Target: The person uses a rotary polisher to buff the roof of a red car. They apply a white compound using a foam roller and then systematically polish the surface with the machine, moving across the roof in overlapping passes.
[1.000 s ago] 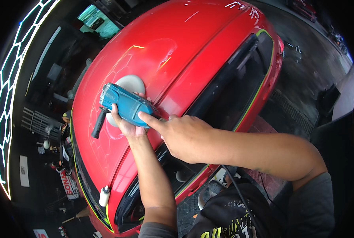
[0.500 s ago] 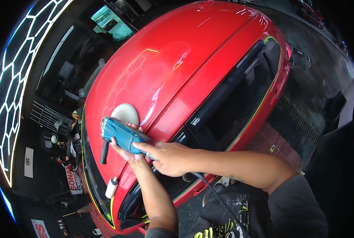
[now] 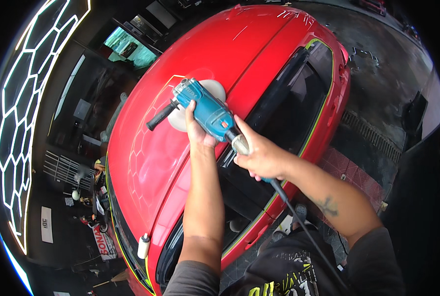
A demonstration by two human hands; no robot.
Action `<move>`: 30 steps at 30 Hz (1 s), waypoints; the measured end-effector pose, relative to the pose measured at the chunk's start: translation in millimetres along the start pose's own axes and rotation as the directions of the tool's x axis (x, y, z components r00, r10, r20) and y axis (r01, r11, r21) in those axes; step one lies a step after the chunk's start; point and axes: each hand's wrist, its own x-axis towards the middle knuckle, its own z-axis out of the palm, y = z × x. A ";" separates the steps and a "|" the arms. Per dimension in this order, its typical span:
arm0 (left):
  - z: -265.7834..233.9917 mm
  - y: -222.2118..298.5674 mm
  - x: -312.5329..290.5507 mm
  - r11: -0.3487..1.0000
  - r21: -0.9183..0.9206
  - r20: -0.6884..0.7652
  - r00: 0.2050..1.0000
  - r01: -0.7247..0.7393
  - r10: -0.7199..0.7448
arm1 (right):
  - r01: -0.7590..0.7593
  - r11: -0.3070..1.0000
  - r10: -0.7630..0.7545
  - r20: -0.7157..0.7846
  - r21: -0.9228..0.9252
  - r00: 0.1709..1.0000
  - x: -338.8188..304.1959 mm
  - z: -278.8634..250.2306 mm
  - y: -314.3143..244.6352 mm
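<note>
Teal polisher [image 3: 209,114] in the grip of both hands [image 3: 266,155], over red car roof [image 3: 156,148].

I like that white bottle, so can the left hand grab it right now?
Probably not yet: the left hand is holding the blue polisher, and the white bottle is apart from it on the red car. Nothing seems to block the way, but the hand likely must let go first.

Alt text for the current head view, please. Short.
Two bare hands hold a blue power polisher over a red car's roof, its pale round pad facing the paint. The left hand cups the body; the right hand grips the rear, where a dark cord trails off. A white bottle sits near the windshield.
</note>
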 end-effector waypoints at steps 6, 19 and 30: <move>6.4 12.8 4.5 0.997 0.081 -0.032 0.999 -0.003 0.006 | 0.017 0.994 -0.022 0.053 0.109 0.998 15.9 -9.8 5.5; -49.6 42.2 -151.4 0.986 -0.028 -0.094 0.983 -0.164 0.161 | 0.140 0.972 -0.114 0.145 -0.187 0.983 12.8 118.0 72.4; -85.4 55.4 -224.8 0.960 -0.187 -0.041 0.978 -0.210 0.206 | 0.201 0.914 -0.134 0.205 -0.354 0.970 -23.7 190.9 64.7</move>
